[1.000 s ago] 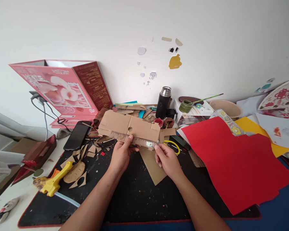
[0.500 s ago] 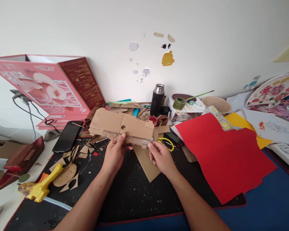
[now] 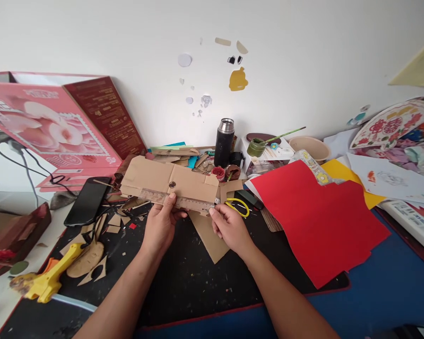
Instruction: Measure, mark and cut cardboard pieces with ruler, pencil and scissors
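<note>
A brown piece of cardboard (image 3: 148,174) with a small round hole is held up over the black mat (image 3: 183,292). Along its lower edge lies a clear ruler (image 3: 194,204). My left hand (image 3: 160,223) is closed, its thumb pressing the ruler against the cardboard near the middle and its fingers underneath. With thumb and bent fingers, my right hand (image 3: 231,228) pinches the ruler's right end at the cardboard's corner. Below and between the hands, a flat tan cardboard sheet (image 3: 210,240) rests on the mat, partly covered.
Left are a phone (image 3: 87,201), cardboard scraps and a yellow glue gun (image 3: 49,278). Behind stand a black flask (image 3: 224,146), paint pots and a green jar (image 3: 256,148) with a brush. Yellow-handled scissors (image 3: 240,207) and red paper (image 3: 314,221) lie right.
The camera view has turned slightly right, so the scene sits farther left in the picture. Both hands keep their hold on the ruler and cardboard, with little visible movement.
</note>
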